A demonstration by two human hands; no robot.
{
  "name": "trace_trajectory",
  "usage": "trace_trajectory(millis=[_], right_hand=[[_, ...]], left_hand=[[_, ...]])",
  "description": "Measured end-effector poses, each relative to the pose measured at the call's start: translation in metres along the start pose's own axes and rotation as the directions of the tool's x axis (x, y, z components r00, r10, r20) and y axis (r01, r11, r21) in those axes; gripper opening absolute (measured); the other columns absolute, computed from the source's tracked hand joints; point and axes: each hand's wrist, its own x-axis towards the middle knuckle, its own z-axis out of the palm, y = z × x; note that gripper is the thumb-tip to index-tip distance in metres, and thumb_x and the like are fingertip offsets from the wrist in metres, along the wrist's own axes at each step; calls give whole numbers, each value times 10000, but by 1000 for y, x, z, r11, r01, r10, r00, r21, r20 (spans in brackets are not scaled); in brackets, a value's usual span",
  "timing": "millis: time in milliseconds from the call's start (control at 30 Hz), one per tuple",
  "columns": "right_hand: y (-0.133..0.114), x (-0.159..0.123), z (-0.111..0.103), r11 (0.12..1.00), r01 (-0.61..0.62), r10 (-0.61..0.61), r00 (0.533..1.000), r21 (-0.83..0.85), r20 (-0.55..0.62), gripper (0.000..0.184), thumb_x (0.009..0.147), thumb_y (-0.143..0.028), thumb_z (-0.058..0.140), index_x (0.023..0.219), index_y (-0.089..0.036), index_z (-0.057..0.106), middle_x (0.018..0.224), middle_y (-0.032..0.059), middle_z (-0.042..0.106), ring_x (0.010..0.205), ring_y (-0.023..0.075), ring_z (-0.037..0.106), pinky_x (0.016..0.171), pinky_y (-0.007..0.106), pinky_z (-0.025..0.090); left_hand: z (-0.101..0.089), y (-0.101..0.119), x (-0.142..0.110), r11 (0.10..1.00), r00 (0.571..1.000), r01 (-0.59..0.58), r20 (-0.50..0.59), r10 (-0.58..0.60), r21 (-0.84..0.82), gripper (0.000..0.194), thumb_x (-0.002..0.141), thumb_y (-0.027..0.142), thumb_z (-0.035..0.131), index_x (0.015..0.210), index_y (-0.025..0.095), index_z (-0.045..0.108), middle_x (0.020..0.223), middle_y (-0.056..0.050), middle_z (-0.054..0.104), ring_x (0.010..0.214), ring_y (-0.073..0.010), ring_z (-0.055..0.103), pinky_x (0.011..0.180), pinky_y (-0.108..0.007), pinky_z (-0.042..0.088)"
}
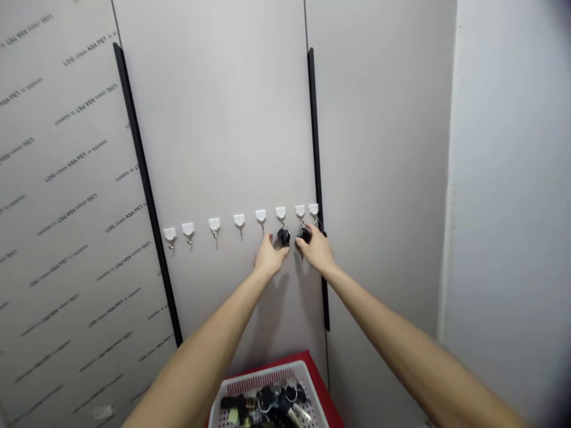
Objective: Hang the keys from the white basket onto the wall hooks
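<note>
A row of several white adhesive hooks (215, 224) runs across a pale grey cabinet door (223, 119). Black keys hang on the hooks at the right end: one (284, 236) under the third hook from the right, another (304, 233) beside it. My left hand (269, 255) reaches up with its fingers touching the key on the left; whether it grips the key is hidden. My right hand (317, 246) is closed around the second black key near the door's right edge.
A white slotted basket (232, 392) with several black keys and metal rings sits below on a red surface (319, 371). Black vertical handle strips (147, 190) edge the doors. A plain white wall (513, 178) stands at the right.
</note>
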Motion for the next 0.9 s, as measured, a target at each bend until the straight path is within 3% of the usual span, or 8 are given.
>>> trace_trajectory(millis=[100,167,233,333,500,567,700,900], right_hand=[[3,6,3,999,-31,32,999,-33,33,364,635,-278,408,976,-157,448,800,77,563,741,175,503,657,285,366],[5,9,0,1000,-25,25,1000,-8,0,292,669,-253,349,901,-148,490,792,73,568,730,161,505,647,264,365],[4,18,-9,1000,12,-11,999,14,-47,272,682,-251,320,844,-150,515,796,62,570,725,150,503,636,249,363],[-9,35,-23,995,91,-88,993,32,-76,256,679,-267,331,795,-160,533,748,36,576,684,133,501,607,231,357],[-35,49,-35,960,270,-274,960,75,50,226,669,-251,345,729,-159,542,676,7,569,628,101,484,579,201,343],[-33,46,-37,970,237,-239,971,59,23,210,659,-243,348,711,-156,531,662,7,561,612,101,478,563,201,341],[-4,35,-37,1000,2,-1,989,7,-148,173,621,-252,398,724,-156,499,654,14,547,594,109,478,538,210,342],[32,17,-24,980,-100,92,994,-174,-57,294,590,-427,443,752,-186,491,647,37,545,590,153,492,495,249,330]], left_hand=[[13,15,11,996,998,26,-58,-21,84,387,542,343,511,892,183,462,815,-79,556,735,-194,504,616,-292,357],[18,16,13,994,999,19,-38,-15,104,207,588,321,450,703,164,520,728,-78,570,689,-189,512,587,-281,356],[15,16,15,996,1000,-10,-5,11,94,209,633,296,375,568,155,514,636,-67,568,624,-166,516,556,-254,355],[-3,22,23,996,997,-70,40,67,62,271,662,296,316,510,157,493,531,-34,544,515,-122,500,514,-213,349],[-40,51,43,960,965,-257,-21,261,115,297,662,330,322,495,150,489,446,-13,490,485,-109,474,507,-203,334],[-50,62,49,943,942,-315,-87,325,106,308,666,344,316,516,146,497,453,-8,483,491,-103,468,510,-201,333],[-56,65,44,936,922,-350,-183,340,-22,317,672,364,312,555,138,501,484,1,488,462,-75,450,499,-187,337],[-38,27,-5,940,953,-283,52,298,-192,283,659,346,333,514,143,465,454,19,455,418,-63,429,448,-176,341]])
